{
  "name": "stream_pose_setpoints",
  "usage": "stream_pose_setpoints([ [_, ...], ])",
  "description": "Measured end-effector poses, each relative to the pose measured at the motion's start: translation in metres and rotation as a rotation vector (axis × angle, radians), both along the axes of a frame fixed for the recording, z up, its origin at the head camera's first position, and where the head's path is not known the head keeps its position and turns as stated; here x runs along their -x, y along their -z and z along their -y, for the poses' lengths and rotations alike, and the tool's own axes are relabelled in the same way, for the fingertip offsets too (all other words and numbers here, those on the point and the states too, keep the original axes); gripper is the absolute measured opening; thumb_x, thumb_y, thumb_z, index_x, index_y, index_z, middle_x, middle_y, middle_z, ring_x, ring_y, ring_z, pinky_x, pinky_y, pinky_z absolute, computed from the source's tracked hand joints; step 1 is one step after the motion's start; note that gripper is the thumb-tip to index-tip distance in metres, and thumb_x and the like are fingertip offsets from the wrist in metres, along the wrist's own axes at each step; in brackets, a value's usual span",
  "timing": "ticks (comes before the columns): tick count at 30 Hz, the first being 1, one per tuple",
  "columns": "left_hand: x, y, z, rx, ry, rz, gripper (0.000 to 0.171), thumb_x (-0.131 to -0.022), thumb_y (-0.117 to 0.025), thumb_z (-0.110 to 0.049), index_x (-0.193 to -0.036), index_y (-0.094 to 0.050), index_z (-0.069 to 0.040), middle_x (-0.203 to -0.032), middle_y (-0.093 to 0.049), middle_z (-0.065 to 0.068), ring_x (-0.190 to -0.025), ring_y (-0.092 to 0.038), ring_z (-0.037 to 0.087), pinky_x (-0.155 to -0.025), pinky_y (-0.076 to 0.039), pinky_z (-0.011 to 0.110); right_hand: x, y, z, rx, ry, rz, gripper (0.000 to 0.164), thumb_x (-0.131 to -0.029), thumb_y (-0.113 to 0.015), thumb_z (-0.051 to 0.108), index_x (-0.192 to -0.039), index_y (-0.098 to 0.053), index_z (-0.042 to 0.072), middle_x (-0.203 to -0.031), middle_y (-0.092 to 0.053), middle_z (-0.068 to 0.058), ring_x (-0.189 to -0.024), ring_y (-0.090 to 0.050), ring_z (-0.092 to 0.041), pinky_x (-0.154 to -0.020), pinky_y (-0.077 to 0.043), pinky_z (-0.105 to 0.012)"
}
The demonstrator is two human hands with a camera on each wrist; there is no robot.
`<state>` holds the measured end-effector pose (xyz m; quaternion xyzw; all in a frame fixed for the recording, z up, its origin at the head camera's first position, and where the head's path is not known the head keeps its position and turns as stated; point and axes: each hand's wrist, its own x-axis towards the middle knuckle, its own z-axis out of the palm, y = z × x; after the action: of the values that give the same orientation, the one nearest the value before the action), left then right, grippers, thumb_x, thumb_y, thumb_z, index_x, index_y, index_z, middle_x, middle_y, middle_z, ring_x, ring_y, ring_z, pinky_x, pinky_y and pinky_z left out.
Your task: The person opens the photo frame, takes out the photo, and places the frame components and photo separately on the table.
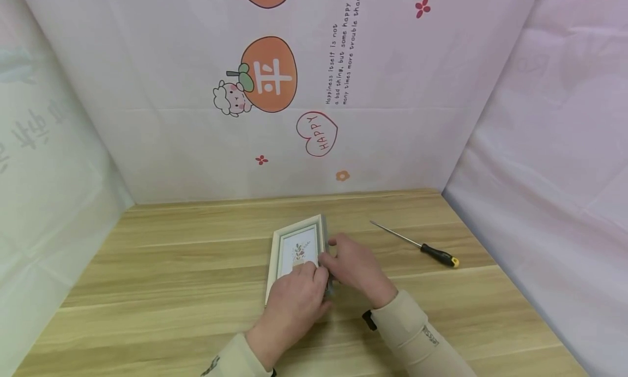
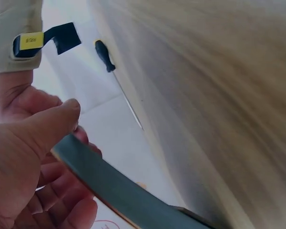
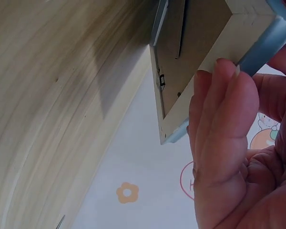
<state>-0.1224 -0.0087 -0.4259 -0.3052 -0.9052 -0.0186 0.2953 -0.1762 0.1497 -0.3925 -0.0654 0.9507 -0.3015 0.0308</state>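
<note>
A small picture frame [image 1: 299, 249] with a cream border and a floral print is tilted up off the table. Its blue-grey outer edge [image 2: 114, 186] shows in the left wrist view. My left hand [image 1: 296, 292] grips the near right corner, fingers over the front and thumb at the edge. On the right side my right hand [image 1: 355, 262] holds the edge, thumb toward the front and fingers against the rear border. The right wrist view shows the brown backing board [image 3: 200, 52], a small metal hanger [image 3: 162, 81] and part of a stand leg.
A screwdriver [image 1: 439, 255] with a black and yellow handle lies on the wooden table [image 1: 171, 279], right of the frame, its shaft pointing to the back left. White printed cloth [image 1: 162, 121] walls the back and both sides.
</note>
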Motion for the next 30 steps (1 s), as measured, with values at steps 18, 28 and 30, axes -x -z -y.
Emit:
stream_pose_setpoints([
  [18, -0.002, 0.0, 0.004, -0.036, 0.016, -0.24, 0.018, -0.094, -0.043, -0.014, -0.097, -0.06, -0.009, -0.076, -0.054, 0.003, -0.066, -0.056, 0.021, -0.035, -0.04, 0.031, -0.001, -0.002, 0.005, 0.105, -0.005, 0.03, 0.062, -0.094, -0.051, 0.05, -0.133, -0.049, 0.002, -0.064, -0.065, 0.0, -0.055, -0.06, -0.015, -0.055, -0.048, -0.035],
  [28, -0.003, -0.011, 0.019, -0.054, 0.019, -0.153, 0.028, -0.088, -0.062, -0.014, -0.114, -0.064, -0.001, -0.085, -0.061, 0.008, -0.066, -0.059, 0.016, -0.041, -0.047, 0.025, 0.0, -0.006, 0.004, 0.22, 0.035, 0.056, 0.072, -0.092, -0.037, 0.072, -0.127, -0.052, 0.011, -0.074, -0.068, -0.007, -0.059, -0.064, -0.022, -0.063, -0.05, -0.037],
  [30, -0.003, -0.013, 0.021, -0.066, 0.013, -0.16, 0.033, -0.086, -0.066, -0.017, -0.115, -0.064, 0.0, -0.084, -0.061, 0.007, -0.061, -0.057, 0.014, -0.04, -0.045, 0.023, 0.0, -0.005, 0.004, 0.207, 0.031, 0.055, 0.074, -0.091, -0.035, 0.073, -0.126, -0.053, 0.01, -0.072, -0.067, -0.004, -0.058, -0.064, -0.022, -0.065, -0.05, -0.037],
])
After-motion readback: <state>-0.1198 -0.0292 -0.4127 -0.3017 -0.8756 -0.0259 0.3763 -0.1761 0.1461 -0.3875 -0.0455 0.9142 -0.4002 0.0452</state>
